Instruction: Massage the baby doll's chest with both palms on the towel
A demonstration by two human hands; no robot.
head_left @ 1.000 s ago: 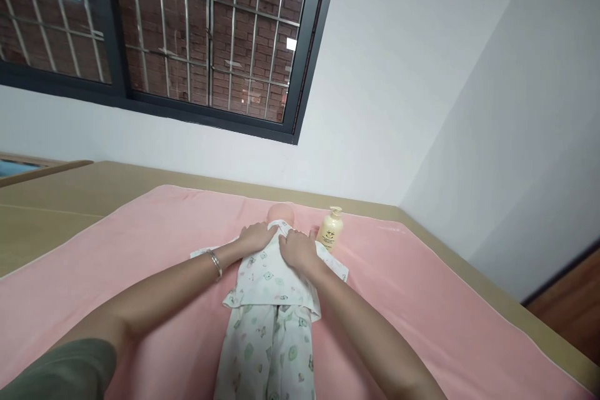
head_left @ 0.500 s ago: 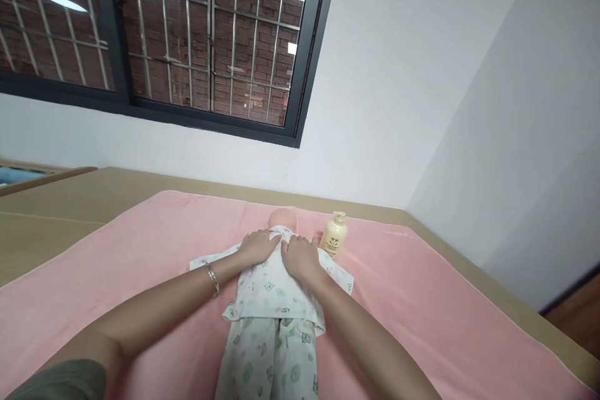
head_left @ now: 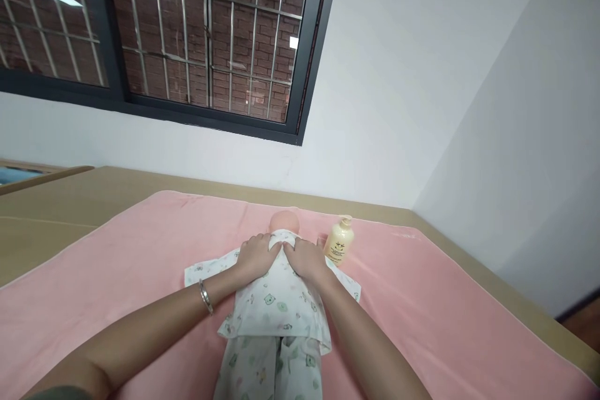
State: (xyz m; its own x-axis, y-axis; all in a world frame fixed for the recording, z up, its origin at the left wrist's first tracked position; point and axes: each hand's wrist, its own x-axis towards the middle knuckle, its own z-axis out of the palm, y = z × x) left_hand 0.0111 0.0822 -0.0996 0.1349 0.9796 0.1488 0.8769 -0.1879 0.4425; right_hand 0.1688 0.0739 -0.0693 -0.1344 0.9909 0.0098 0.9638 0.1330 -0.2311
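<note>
Lying face-up along the middle of a large pink terry towel (head_left: pixel 140 275), a small baby doll in a white cotton two-piece with green bear print (head_left: pixel 276 306) points its bare pink head away from the camera, toward the wall. Towel covers a tan padded mattress (head_left: pixel 70 200); soft, giving surface. White walls meet in a corner; dark-framed barred window (head_left: pixel 187 44) shows brick outside. Doll likely light, hollow plastic; clothing thin, limp, bunches easily, so best held at the torso under the fabric or at the collar edges. Left hand (head_left: pixel 255 254), silver bangle (head_left: pixel 205 297) on its wrist, lies flat with fingers spread on the doll's chest; right hand (head_left: pixel 304 257) likewise, palm down, beside it, neither clamped. Cream pump bottle (head_left: pixel 340 240) stands upright just beside the right hand.
</note>
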